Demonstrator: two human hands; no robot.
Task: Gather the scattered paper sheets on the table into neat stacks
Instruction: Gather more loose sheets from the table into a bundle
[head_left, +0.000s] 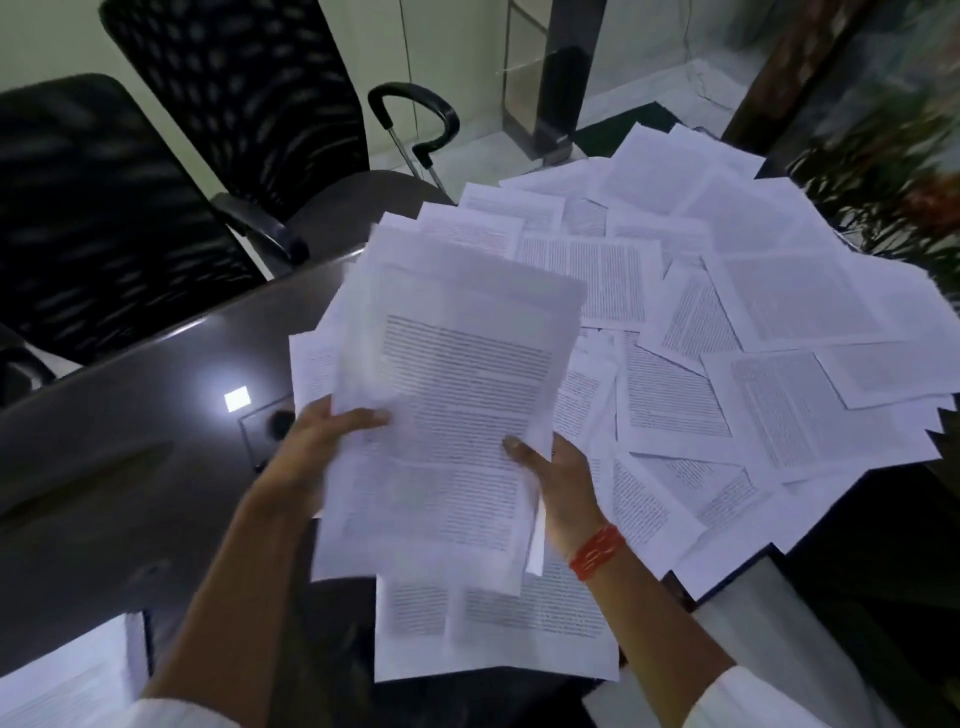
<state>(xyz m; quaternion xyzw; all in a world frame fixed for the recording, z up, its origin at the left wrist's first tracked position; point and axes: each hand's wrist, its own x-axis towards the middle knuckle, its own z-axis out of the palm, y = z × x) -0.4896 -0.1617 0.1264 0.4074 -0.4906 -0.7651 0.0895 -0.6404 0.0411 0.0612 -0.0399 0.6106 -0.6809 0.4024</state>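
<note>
A loose bundle of printed sheets (457, 395) is lifted off the dark glossy table (156, 441). My left hand (317, 441) grips the bundle's left edge, thumb on top. My right hand (556, 483), with a red thread on its wrist, holds the lower right edge, thumb pressed on the top page. Many more printed sheets (753, 332) lie scattered and overlapping over the right half of the table. A few sheets (493, 623) lie under the bundle near the front edge. A squared stack of paper (78, 675) sits at the front left corner.
Two black mesh office chairs (104, 208) stand against the table's far left side. A black curved handle (415, 109) rises behind the table. Green plant leaves (893, 171) hang at the right. A ceiling light glares on the tabletop (236, 399).
</note>
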